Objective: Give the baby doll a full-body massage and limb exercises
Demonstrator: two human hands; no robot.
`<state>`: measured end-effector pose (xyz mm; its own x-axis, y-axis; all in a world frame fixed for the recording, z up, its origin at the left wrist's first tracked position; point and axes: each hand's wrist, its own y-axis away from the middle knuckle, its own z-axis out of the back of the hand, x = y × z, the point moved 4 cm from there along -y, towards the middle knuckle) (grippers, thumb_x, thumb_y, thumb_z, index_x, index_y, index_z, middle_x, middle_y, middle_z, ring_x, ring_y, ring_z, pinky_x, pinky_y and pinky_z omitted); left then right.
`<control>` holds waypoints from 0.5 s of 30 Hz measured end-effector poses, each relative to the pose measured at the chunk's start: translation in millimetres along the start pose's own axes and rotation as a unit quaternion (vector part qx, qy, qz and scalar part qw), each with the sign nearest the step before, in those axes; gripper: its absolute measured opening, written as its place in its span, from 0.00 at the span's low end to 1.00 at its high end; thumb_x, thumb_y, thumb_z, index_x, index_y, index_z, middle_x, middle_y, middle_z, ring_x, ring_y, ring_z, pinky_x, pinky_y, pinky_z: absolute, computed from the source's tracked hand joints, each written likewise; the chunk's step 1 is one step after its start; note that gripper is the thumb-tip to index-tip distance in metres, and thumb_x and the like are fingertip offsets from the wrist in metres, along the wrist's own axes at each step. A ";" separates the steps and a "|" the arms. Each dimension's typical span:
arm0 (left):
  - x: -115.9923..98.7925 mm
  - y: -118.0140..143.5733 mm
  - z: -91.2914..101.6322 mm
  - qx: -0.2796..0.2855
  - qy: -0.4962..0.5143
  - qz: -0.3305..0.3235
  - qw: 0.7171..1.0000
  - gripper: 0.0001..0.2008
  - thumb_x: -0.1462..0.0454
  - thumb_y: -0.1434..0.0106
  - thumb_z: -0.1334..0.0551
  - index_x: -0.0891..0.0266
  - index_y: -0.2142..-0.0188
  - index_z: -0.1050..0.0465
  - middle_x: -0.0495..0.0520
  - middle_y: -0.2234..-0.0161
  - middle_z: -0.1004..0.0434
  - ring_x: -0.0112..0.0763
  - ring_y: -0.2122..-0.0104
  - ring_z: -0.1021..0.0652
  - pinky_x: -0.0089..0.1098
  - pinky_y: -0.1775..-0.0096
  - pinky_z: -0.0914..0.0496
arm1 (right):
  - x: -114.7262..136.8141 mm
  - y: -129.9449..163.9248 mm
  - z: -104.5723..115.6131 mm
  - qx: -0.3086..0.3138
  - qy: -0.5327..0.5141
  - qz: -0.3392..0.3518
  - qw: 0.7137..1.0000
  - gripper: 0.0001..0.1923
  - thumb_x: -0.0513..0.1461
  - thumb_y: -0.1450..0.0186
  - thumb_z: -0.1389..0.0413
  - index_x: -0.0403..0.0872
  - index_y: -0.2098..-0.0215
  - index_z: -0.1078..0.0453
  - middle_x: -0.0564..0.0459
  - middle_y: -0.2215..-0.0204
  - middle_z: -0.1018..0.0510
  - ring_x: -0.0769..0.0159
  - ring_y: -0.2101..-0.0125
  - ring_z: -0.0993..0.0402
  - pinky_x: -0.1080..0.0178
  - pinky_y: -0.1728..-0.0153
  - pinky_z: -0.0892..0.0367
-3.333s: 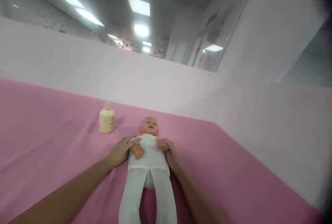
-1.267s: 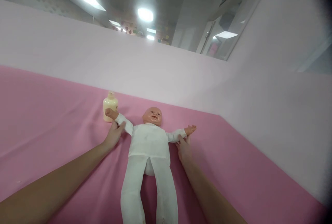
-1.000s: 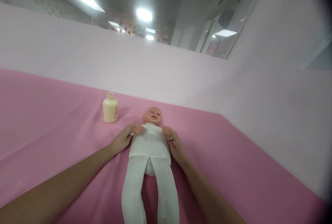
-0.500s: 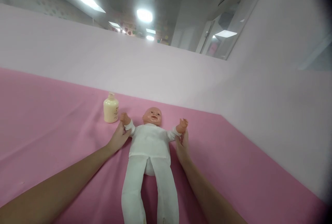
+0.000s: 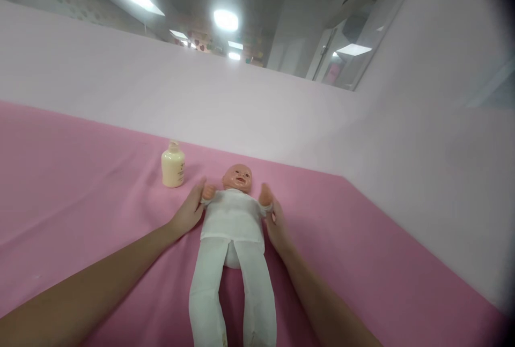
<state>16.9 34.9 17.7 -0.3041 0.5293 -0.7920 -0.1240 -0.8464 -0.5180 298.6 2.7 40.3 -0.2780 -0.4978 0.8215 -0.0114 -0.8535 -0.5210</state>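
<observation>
— Where does the doll lie?
— On its back on the cloth-covered table, head towards the far wall, legs towards the person.
— And the hands?
— The left hand is at the doll's arm on the left side, the right hand at the arm on the right, each touching it.
— Anything else?
— A bottle stands upright behind and left of the left hand, near the doll's head but apart from it.
</observation>
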 end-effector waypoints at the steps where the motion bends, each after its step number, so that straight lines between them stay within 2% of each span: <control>1: -3.9 1.1 -4.5 0.037 -0.017 -0.038 0.998 0.29 0.65 0.38 0.45 0.57 0.37 0.41 0.59 0.40 0.34 0.44 0.39 0.35 0.50 0.37 0.44 | 3.0 2.0 -4.3 0.038 0.028 0.020 0.999 0.25 0.39 0.36 0.48 0.57 0.41 0.34 0.53 0.39 0.32 0.57 0.37 0.41 0.47 0.34 0.51; 3: -7.4 3.6 -12.0 0.097 -0.041 -0.091 0.990 0.27 0.68 0.38 0.47 0.55 0.38 0.37 0.58 0.39 0.35 0.43 0.38 0.35 0.49 0.36 0.44 | 5.9 5.4 -10.2 0.089 0.068 0.048 0.993 0.22 0.38 0.37 0.48 0.58 0.45 0.29 0.56 0.41 0.31 0.58 0.36 0.42 0.47 0.33 0.54; 4: -6.7 4.3 -13.5 0.104 -0.048 -0.097 0.989 0.27 0.68 0.38 0.47 0.54 0.39 0.36 0.57 0.38 0.36 0.43 0.38 0.35 0.49 0.36 0.44 | 5.7 6.3 -11.6 0.099 0.076 0.052 0.991 0.23 0.37 0.37 0.48 0.59 0.45 0.29 0.56 0.40 0.31 0.58 0.36 0.43 0.47 0.33 0.55; 10: -0.8 4.4 -9.6 0.093 -0.044 -0.063 0.993 0.29 0.66 0.36 0.48 0.54 0.35 0.42 0.55 0.37 0.36 0.42 0.38 0.36 0.48 0.36 0.44 | 0.0 5.7 -8.8 0.060 0.058 0.022 0.996 0.24 0.42 0.36 0.45 0.56 0.42 0.33 0.52 0.40 0.32 0.57 0.38 0.41 0.49 0.35 0.48; 13: -3.5 2.5 -1.8 0.046 -0.023 -0.004 0.999 0.30 0.63 0.35 0.47 0.58 0.33 0.48 0.58 0.37 0.36 0.43 0.37 0.36 0.47 0.36 0.44 | -1.0 5.0 -6.5 0.031 0.022 -0.009 0.999 0.26 0.45 0.34 0.47 0.55 0.37 0.39 0.50 0.39 0.33 0.58 0.39 0.38 0.50 0.38 0.43; 15: -5.1 1.6 3.3 0.015 -0.009 0.043 0.999 0.32 0.60 0.35 0.46 0.61 0.33 0.52 0.60 0.39 0.34 0.44 0.39 0.34 0.48 0.38 0.41 | -2.8 3.7 -2.4 -0.015 -0.017 -0.029 0.999 0.28 0.48 0.33 0.48 0.54 0.36 0.43 0.49 0.38 0.35 0.58 0.40 0.38 0.51 0.39 0.40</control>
<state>15.2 30.6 22.1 -0.3313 0.4542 -0.8270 -0.1257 -0.8900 -0.4384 296.9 1.3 35.5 -0.2437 -0.4525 0.8579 -0.0549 -0.8767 -0.4780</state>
